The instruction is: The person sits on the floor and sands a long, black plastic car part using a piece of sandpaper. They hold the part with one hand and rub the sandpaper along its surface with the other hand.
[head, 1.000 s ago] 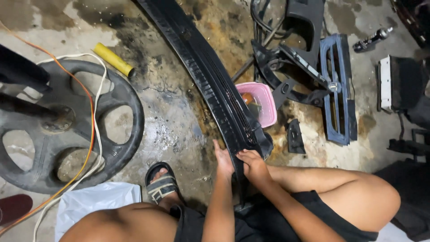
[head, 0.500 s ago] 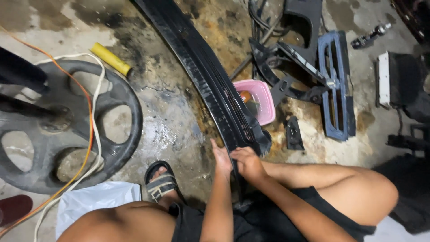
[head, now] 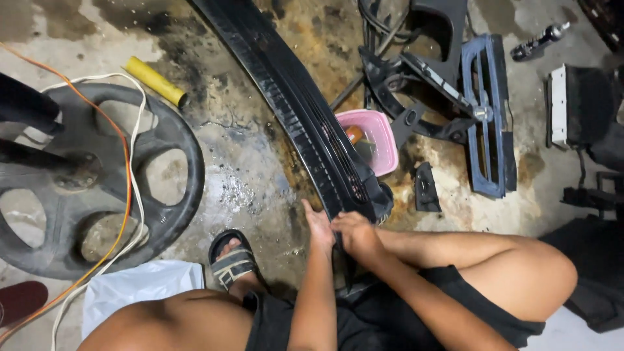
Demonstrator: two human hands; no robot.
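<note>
Gripping the near end of the long black trim panel (head: 305, 123), both hands (head: 338, 231) pinch its edge.

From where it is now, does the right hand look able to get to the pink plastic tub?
Probably yes. The right hand grips the long black plastic trim panel; the pink plastic tub sits just beyond, open-topped and unobstructed on its near side.

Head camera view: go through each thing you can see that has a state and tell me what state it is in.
Left hand: gripping the near end of the long black trim panel.
Right hand: gripping the same end.
Long black trim panel: lying slantwise on the stained floor.
Pink tub: open, small items inside.
Black wheel: flat on the floor, cables draped over it.
Yellow tube: lying on its side.
</note>
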